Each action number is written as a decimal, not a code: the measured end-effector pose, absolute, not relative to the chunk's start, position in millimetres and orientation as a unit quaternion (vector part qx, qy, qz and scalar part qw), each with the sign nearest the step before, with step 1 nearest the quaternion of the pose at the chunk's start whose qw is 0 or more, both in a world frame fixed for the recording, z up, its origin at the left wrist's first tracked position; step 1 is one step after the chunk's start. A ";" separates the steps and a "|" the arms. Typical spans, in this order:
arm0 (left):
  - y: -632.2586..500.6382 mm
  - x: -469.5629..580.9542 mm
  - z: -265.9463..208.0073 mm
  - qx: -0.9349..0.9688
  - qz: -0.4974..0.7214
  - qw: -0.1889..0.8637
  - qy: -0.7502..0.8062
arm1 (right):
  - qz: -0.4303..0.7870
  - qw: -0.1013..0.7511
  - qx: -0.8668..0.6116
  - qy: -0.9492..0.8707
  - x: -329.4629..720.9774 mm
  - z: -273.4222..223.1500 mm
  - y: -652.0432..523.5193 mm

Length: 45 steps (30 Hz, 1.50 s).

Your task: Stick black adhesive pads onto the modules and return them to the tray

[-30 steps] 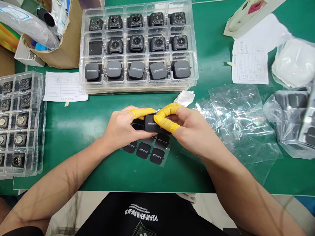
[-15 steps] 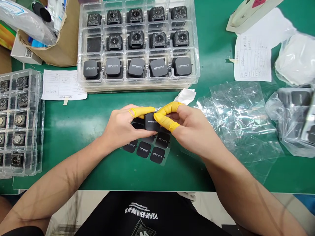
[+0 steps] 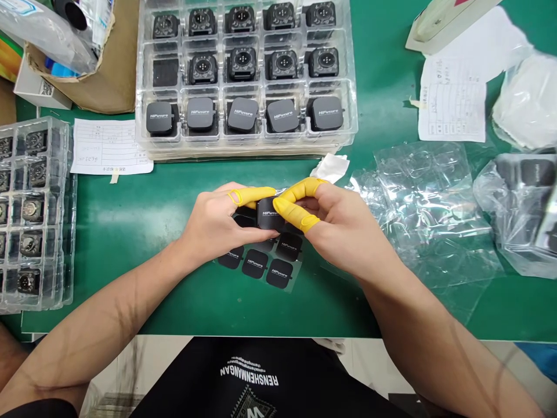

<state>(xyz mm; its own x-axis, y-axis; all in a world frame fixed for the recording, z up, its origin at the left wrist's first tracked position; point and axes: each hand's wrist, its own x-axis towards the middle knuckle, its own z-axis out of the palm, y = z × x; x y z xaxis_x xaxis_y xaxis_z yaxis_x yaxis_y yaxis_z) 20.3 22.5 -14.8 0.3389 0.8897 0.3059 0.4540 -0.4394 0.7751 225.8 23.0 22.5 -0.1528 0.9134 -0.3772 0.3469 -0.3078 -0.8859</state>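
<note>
Between both hands is a black square watch case (image 3: 268, 217) with "HiFuture" lettering on its upper face. My left hand (image 3: 220, 217) grips it from the left, with a yellow finger cot on the index finger and the bare thumb along the near edge. My right hand (image 3: 328, 215) pinches its right side with a thumb and finger in yellow cots, covering part of the lettering. Just under the hands lies a clear sheet of black "HiFuture" stickers (image 3: 255, 264), partly hidden by them. A crumpled white wipe (image 3: 331, 167) sits just beyond my right hand.
A clear tray (image 3: 246, 137) of watch cases stands at the back, its front row showing lettered faces. Another clear tray (image 3: 52, 232) is at left, near a cardboard box (image 3: 104, 84) and paper slip (image 3: 111, 145). Clear plastic film (image 3: 430, 203) and bagged black parts (image 3: 522, 215) lie at right.
The whole view has shifted slightly. Both hands keep the same grip on the watch case, with no clear movement otherwise.
</note>
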 end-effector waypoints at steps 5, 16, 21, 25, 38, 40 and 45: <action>22.7 20.4 -14.6 0.765 0.355 0.295 0.450 | 0.487 0.256 -0.603 -0.578 223.2 23.9 20.0; 22.3 20.2 -15.6 0.763 0.385 0.282 0.435 | 0.610 0.304 -0.553 -0.479 220.9 13.8 26.4; 22.7 20.8 -15.5 0.764 0.400 0.272 0.426 | 0.601 0.302 -0.520 -0.526 220.6 7.7 25.7; 21.0 21.5 -17.5 0.762 0.407 0.261 0.430 | 0.578 0.298 -0.541 -0.533 217.2 6.7 24.0; 22.0 18.3 -21.1 0.611 0.448 0.370 0.537 | 0.433 0.417 -0.542 -0.587 195.9 61.6 104.1; 22.0 17.8 -20.6 0.616 0.432 0.389 0.531 | 0.417 0.388 -0.496 -0.656 151.6 72.2 144.0; 21.0 16.0 -17.2 0.639 0.373 0.410 0.534 | 0.282 0.197 -0.480 -0.807 56.2 66.7 214.5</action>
<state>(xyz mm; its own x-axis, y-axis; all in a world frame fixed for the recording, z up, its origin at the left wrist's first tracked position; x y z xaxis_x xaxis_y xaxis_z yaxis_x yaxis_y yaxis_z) 16.0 21.0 -17.2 0.1525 0.9875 0.0391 0.3766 -0.0946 0.9215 56.2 214.5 66.7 -0.4618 0.8858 0.0470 0.6640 0.3803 -0.6438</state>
